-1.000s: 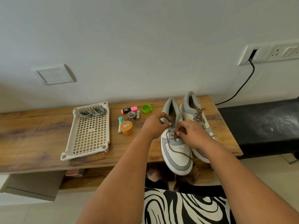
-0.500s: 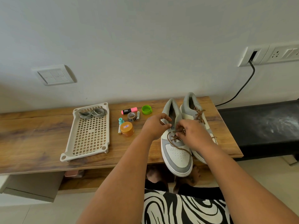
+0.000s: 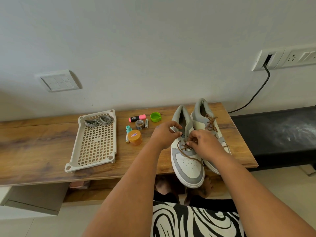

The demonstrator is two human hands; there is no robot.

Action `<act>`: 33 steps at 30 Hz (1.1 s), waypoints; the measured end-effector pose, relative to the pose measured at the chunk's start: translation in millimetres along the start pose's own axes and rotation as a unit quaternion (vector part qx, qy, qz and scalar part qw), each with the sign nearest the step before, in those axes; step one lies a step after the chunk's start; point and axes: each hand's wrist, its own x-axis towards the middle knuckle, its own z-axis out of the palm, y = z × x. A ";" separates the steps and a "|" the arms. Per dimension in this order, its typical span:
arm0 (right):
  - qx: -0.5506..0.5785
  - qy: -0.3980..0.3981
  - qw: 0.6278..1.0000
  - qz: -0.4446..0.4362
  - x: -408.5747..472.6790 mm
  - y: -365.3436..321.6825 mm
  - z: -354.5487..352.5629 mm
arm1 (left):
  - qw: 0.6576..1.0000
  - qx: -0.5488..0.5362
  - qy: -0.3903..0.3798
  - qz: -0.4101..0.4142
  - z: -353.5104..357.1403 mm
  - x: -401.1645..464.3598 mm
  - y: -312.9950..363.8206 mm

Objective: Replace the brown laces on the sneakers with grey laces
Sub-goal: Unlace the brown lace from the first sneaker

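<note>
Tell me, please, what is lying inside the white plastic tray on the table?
Two coiled bundles of grey laces lie at the far end of the tray. The rest shows only its bare grid; nothing covers any part of it.

left hand (image 3: 163,134) holding sneaker (image 3: 187,161), right hand (image 3: 204,144) pinching brown lace (image 3: 183,148)

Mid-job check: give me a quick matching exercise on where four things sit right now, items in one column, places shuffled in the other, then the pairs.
Items:
1. grey laces
2. brown lace
3. green cap
4. orange-lidded jar

Places:
A. on the shelf near the wall, left of the sneakers
B. part-threaded on the near sneaker, pinched by the right hand
C. coiled at the far end of the tray
D. beside the teal-capped tube, right of the tray

Pairs: 1-C, 2-B, 3-A, 4-D
</note>
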 end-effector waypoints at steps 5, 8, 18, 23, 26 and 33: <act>-0.197 -0.037 0.976 0.088 -6.0 -4.3 -19.2 | 1.000 -0.003 -0.012 -0.007 -1.7 -1.2 0.8; -0.310 -0.084 0.933 0.161 -9.7 -3.9 -41.6 | 1.000 -0.004 -0.013 -0.008 -1.6 -1.6 1.7; -0.069 -0.021 0.995 0.064 -0.6 -5.4 -7.2 | 1.000 0.002 -0.003 -0.011 0.1 -3.9 2.7; 0.059 -0.020 0.997 0.045 -1.9 6.7 -3.5 | 1.000 0.005 -0.001 -0.013 -0.7 -4.2 3.4; 0.073 -0.012 0.996 0.046 -3.7 0.8 -0.2 | 1.000 0.017 0.001 -0.013 0.8 -4.7 5.6; -0.087 -0.143 0.979 0.114 1.1 -3.6 -19.2 | 0.995 0.101 -0.028 0.002 6.4 -6.9 9.9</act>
